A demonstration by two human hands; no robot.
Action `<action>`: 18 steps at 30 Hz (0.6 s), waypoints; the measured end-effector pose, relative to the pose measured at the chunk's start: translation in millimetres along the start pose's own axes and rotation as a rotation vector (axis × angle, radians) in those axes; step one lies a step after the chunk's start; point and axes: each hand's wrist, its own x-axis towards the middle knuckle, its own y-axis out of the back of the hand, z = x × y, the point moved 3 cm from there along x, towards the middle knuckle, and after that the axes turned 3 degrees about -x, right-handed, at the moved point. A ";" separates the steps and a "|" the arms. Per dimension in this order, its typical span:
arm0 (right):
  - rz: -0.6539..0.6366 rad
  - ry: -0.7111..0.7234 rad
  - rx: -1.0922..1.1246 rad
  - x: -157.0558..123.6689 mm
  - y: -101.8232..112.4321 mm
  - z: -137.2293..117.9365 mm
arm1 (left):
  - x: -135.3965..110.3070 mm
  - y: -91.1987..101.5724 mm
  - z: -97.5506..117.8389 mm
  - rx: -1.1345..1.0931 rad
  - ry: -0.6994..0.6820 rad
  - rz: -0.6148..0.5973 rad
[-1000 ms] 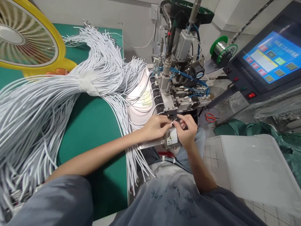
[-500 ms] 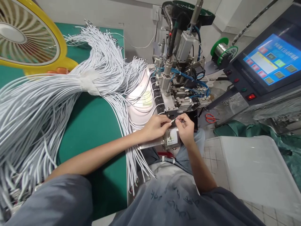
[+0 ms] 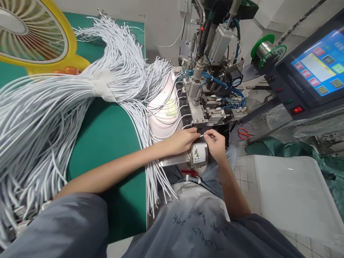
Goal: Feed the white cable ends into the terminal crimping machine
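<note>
My left hand (image 3: 185, 140) pinches a white cable (image 3: 202, 135) near its stripped end, just in front of the machine. Facing it, my right hand (image 3: 215, 142) has thumb and forefinger closed on the thin wire tip of that cable. Both hands hover above a metal cylinder with a white label (image 3: 199, 153). Behind them stands the soldering machine (image 3: 195, 91) with its pneumatic cylinders and blue hoses. Several white cables run side by side into its row of black holders (image 3: 185, 107). The exact wire ends between my fingers are too small to make out.
A big tied bundle of white cables (image 3: 80, 87) lies over the green table (image 3: 107, 143) at left, beside a yellow fan (image 3: 70, 46). To the right are a touchscreen panel (image 3: 319, 68), a solder spool (image 3: 264, 52), red-handled scissors (image 3: 244, 133) and a white bin (image 3: 290, 190).
The view has shifted slightly. My left fingers have moved up closer around the cable, so less of its end shows. My right hand still pinches the tip.
</note>
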 end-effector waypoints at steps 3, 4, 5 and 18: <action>-0.023 -0.092 0.020 6.2 -1.6 19.1 | 0.3 -8.6 -8.6 0.200 0.033 -0.066; -0.022 -0.116 0.032 7.5 -2.6 24.0 | 0.2 -11.1 -10.6 0.241 0.037 -0.072; -0.016 -0.136 0.045 8.4 -3.7 28.1 | 0.1 -13.3 -12.2 0.271 0.037 -0.073; -0.044 -0.338 0.185 7.1 -8.6 44.3 | -1.9 -18.2 -13.9 0.391 -0.015 -0.125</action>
